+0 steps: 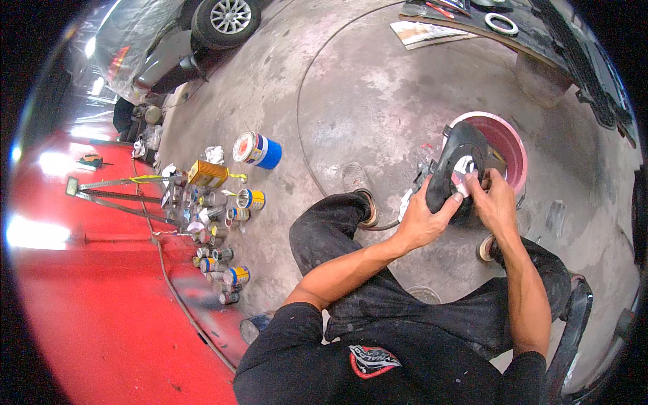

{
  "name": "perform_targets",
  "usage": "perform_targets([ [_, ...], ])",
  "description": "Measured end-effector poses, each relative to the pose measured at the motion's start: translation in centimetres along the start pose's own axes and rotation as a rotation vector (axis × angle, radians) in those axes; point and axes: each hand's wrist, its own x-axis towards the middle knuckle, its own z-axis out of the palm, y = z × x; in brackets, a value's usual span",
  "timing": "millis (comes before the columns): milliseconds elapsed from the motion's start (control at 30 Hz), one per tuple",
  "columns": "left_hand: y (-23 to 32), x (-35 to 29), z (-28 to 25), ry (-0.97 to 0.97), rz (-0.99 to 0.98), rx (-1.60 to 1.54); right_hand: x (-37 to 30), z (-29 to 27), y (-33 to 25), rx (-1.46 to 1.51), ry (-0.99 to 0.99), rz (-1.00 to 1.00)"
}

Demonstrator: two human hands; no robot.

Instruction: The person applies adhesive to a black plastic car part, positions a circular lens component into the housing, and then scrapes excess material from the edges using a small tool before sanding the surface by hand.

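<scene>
Holding black car part (453,169) | left hand (424,219), right hand (495,202) | held patch unclear

The left hand (425,219) grips a black curved part (455,165) from below. The right hand (496,202) touches its pale centre, just beside the left. A pink bucket (516,145) stands just beyond both hands.
</scene>
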Motion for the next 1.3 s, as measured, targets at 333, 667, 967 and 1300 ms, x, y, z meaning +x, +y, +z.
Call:
perform_targets([
  [333,0.8,0.0,-0.3,-0.078,-0.039,-0.002,0.2,-0.1,0.1,0.029,-0.022,0.021],
  [667,0.1,0.9,-0.5,-0.185,-0.091,-0.623,0.4,-0.1,0.5,0.218,0.005,0.062],
  [967,-0.3,2.1,-4.3,-0.193,-0.201,-0.968,-1.0,-7.2,-2.4,0.109,0.131,-0.22],
  [1300,-1.4,4.8,-2.2,-0.037,-0.302,-0.936,-14.0,-12.0,13.5,0.533,0.146,0.044],
])
